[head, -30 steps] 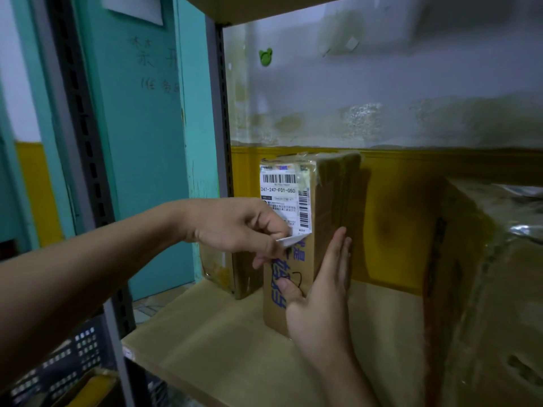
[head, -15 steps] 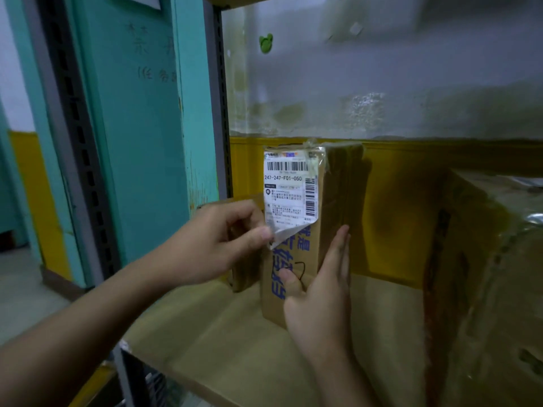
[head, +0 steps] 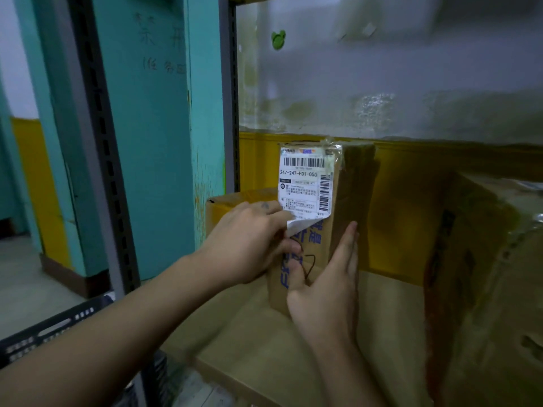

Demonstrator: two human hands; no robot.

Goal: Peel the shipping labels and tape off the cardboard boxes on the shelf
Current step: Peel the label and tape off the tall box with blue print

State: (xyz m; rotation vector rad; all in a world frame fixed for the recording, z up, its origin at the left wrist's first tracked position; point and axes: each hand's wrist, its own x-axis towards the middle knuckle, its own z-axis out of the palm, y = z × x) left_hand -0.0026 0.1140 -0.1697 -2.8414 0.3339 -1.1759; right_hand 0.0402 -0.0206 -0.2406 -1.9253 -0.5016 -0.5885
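Far L, below shelf level: dark slotted plastic crate (head: 44, 333). Next to it a grey slotted shelf upright (head: 100, 148), w/ a teal door (head: 152, 127) behind it, faint writing on it.

L hand (head: 249, 242) reaches in over the front-left corner of the shelf board (head: 249, 353). Thumb & forefinger pinch the lifted lower-left corner of the shipping label (head: 304, 186); other fingers curled. That corner is curled off the cardboard, white underside showing. Rest of the label is stuck flat on the upper front face of the tall box (head: 318, 259).

Tall box stands upright toward the board's left side, blue print on the front below the label. Clear tape (head: 335, 152) wraps its top edge & overlaps the label's top-right. A low box (head: 226, 202) sits just behind-left of it, by the back-left corner. Green sticker (head: 278, 39) on the wall above.

R hand (head: 329, 298) braces the tall box: fingers straight, pressed together, flat on its right side; thumb on the front face low down.

Far R: big tape-wrapped box (head: 484, 274) at the board's right edge, apart from the tall box.
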